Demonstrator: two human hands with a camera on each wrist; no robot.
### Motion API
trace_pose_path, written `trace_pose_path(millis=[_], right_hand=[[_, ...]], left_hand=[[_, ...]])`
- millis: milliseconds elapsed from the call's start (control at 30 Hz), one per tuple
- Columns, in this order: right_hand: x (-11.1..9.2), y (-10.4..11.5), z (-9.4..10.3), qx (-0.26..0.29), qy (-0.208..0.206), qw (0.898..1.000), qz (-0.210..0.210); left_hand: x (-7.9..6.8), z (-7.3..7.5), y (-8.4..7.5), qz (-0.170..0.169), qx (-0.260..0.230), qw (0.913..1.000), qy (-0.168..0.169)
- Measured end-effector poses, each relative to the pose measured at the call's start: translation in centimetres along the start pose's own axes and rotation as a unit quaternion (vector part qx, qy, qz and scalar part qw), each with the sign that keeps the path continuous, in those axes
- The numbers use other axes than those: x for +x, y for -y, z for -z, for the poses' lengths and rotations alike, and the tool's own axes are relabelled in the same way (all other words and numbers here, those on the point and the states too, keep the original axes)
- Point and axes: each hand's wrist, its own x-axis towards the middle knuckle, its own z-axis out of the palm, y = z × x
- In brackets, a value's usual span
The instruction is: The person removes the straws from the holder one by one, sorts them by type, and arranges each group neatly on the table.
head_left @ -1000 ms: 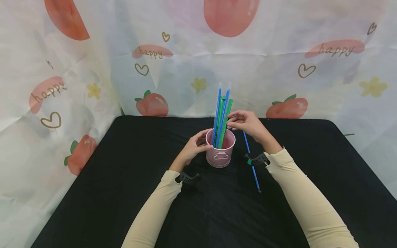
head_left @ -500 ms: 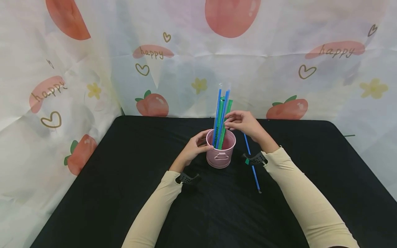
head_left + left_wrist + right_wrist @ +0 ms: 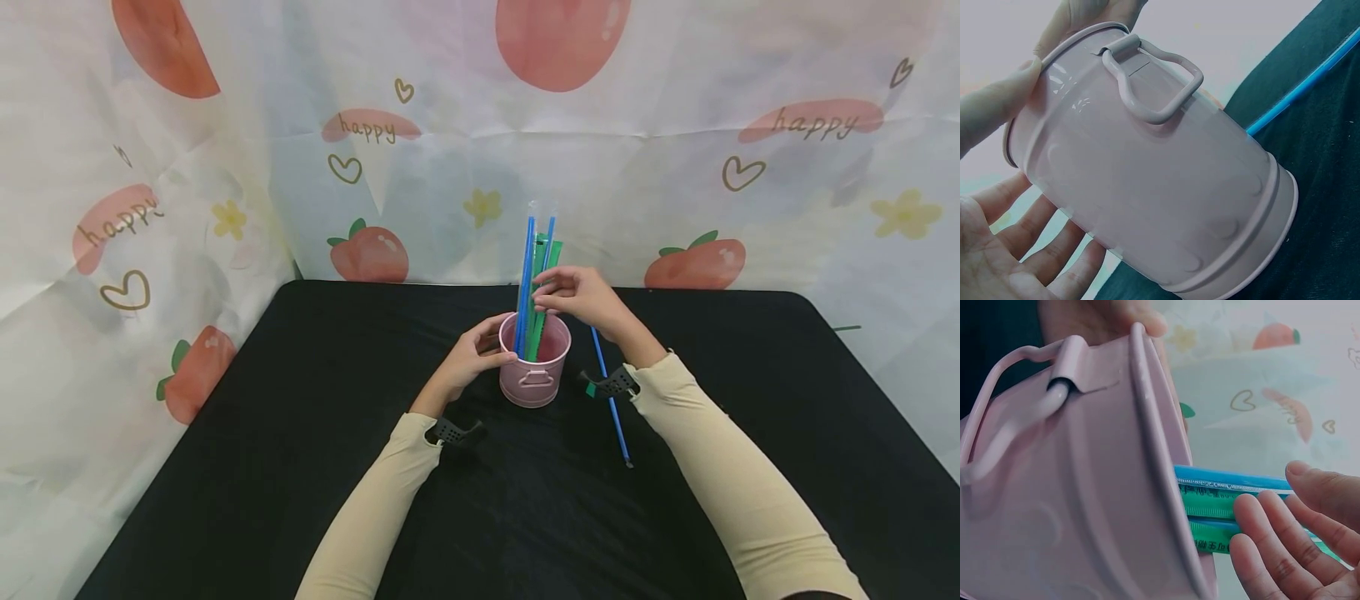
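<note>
A small pink metal bucket [image 3: 534,385] with side handles stands upright on the black cloth. My left hand [image 3: 468,360] holds it at the left, thumb by the rim and fingers along the other side. Long blue straws [image 3: 524,287] and green straws [image 3: 555,252], in thin wrappers, stand in the bucket and reach well above its rim. My right hand [image 3: 581,296] is over the rim, its relaxed fingers [image 3: 1260,515] against the straws. In the right wrist view, the thumb stays apart from the fingers, and part of the straws is hidden.
Another blue straw [image 3: 617,425] lies on the black-covered table [image 3: 262,467] to the right of the bucket, partly under the right wrist. Behind the table hangs a pale curtain [image 3: 600,183] with a peach print. A thin green strip [image 3: 847,328] shows past the table's right edge.
My right hand has moved left, from the straws' right side to across them. Blue straws now sit closer together at the left. The left hand and bucket have hardly moved.
</note>
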Motion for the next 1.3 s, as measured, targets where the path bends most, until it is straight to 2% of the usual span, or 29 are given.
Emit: trace_pose_path(millis=[367, 833, 1067, 1300], right_hand=[[0.36, 0.48, -0.56, -0.020, 0.001, 1.000, 0.000], [0.21, 0.37, -0.38, -0.018, 0.007, 1.000, -0.003], [0.32, 0.40, -0.64, -0.036, 0.013, 0.999, 0.006], [0.61, 0.50, -0.85, -0.042, 0.022, 0.999, -0.002]], left_hand=[[0.07, -0.13, -0.02, 0.008, 0.002, 0.9999, -0.007], [0.01, -0.11, 0.06, 0.003, 0.008, 1.0000, -0.004], [0.00, -0.17, 0.03, 0.003, 0.006, 1.0000, -0.004], [0.04, -0.08, 0.10, -0.004, 0.002, 1.0000, -0.003]])
